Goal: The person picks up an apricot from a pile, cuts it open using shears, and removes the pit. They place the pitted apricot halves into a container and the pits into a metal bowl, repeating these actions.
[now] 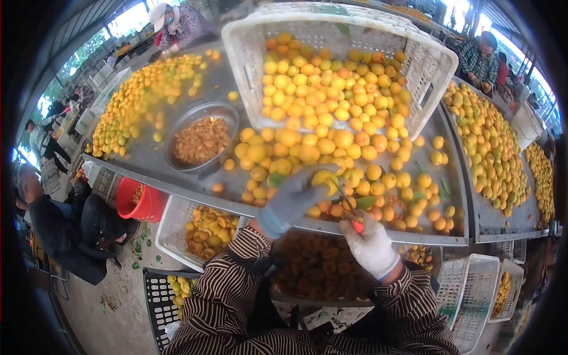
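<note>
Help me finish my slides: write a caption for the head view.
A gloved left hand holds a yellow fruit, the right hand a thin tool, before a fruit-filled white crate.

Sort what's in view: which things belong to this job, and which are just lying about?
Belongs to the job:
left hand and its fruit
right hand and its knife
loose fruit
table
white crate

Apparently just lying about:
leaf beside the knife
leaf scraps on the floor
</note>
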`<control>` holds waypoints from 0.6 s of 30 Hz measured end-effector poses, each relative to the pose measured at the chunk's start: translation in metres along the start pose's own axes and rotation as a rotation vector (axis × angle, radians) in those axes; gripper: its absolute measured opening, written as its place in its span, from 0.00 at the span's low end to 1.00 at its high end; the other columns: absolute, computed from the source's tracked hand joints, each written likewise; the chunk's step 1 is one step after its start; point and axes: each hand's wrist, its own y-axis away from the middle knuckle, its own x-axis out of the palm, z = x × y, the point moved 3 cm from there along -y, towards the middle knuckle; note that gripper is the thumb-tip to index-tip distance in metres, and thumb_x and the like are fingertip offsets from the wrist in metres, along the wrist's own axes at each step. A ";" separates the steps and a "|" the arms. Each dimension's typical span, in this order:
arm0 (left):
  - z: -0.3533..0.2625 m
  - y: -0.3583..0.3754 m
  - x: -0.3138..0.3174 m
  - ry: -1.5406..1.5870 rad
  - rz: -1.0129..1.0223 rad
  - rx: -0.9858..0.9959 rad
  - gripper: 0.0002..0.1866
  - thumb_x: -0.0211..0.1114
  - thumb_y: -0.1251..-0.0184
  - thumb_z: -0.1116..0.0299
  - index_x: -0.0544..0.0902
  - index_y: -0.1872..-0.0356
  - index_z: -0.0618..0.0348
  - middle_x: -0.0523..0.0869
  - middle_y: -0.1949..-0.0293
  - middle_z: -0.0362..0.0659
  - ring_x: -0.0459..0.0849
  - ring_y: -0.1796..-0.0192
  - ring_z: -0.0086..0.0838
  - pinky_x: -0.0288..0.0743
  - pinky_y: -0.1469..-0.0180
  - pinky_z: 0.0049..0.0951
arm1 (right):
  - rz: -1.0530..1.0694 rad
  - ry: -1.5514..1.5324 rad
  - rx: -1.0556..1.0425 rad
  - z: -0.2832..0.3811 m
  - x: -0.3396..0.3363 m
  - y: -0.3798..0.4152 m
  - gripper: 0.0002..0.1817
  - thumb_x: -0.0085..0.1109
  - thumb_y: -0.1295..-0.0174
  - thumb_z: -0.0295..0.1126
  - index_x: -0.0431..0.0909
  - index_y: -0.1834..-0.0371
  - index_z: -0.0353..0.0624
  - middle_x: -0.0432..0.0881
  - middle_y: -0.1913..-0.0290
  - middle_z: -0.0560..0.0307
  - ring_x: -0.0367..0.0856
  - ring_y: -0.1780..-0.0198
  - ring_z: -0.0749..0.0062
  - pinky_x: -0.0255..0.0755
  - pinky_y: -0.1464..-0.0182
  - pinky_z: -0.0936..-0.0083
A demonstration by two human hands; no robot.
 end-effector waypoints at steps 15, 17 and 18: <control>0.011 -0.003 0.030 0.767 0.056 -0.088 0.35 0.43 0.20 0.44 0.64 0.31 0.69 0.72 0.34 0.53 0.71 0.31 0.46 0.62 0.27 0.49 | -0.079 -0.018 0.000 -0.012 0.026 -0.003 0.13 0.59 0.33 0.34 0.76 0.54 0.33 0.82 0.68 0.37 0.84 0.61 0.41 0.77 0.61 0.61; 0.007 -0.004 0.018 0.737 0.089 -0.086 0.35 0.42 0.19 0.46 0.64 0.31 0.71 0.73 0.35 0.55 0.70 0.30 0.46 0.60 0.26 0.49 | -0.077 -0.079 -0.038 -0.016 0.022 -0.008 0.14 0.59 0.34 0.35 0.76 0.57 0.33 0.82 0.69 0.37 0.84 0.62 0.42 0.76 0.61 0.61; 0.002 -0.003 0.011 0.534 0.020 -0.090 0.33 0.43 0.19 0.48 0.66 0.32 0.71 0.75 0.37 0.55 0.72 0.32 0.44 0.62 0.27 0.49 | -0.053 -0.019 -0.024 -0.014 0.015 -0.009 0.13 0.60 0.34 0.36 0.76 0.61 0.34 0.80 0.72 0.38 0.84 0.65 0.44 0.75 0.63 0.62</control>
